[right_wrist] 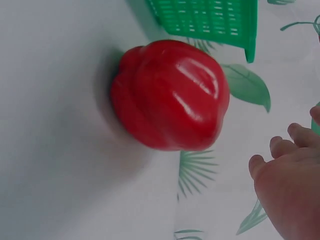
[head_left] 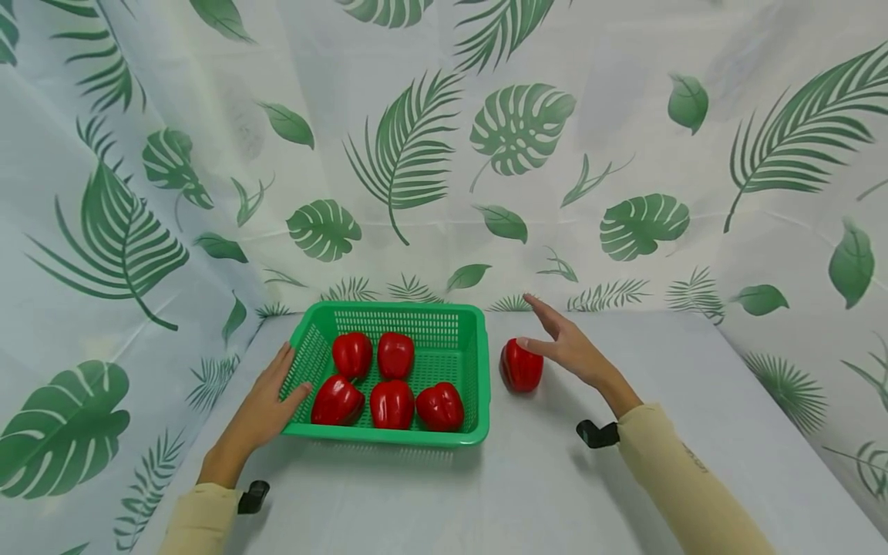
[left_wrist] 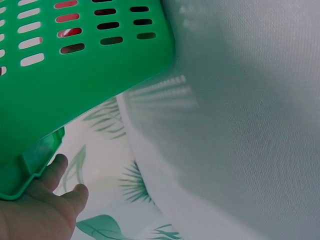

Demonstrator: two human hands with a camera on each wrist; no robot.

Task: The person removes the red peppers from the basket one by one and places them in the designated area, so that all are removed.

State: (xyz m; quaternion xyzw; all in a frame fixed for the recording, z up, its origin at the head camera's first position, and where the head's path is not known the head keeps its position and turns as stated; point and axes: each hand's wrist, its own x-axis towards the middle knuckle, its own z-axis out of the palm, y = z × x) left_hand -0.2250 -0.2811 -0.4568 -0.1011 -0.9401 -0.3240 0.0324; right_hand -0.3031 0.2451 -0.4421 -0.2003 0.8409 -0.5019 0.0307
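Logged from my remote station: right hand with fingers extended and spread, gripping nothing. The loose red bell pepper sat on the table by the thumb; in the head view the thumb overlapped its top edge, and I could not tell whether they touched. In the right wrist view I saw the visible fingertips apart from it.

Left hand: fingers straight, lying at the left rim of the green basket, holding nothing. The basket's right wall stood between the loose pepper and five red peppers inside, two behind and three in front.

Surface: pale, with shadows under the basket and right arm. Beyond, I noted white sheeting printed with green leaves, at the back and both sides.
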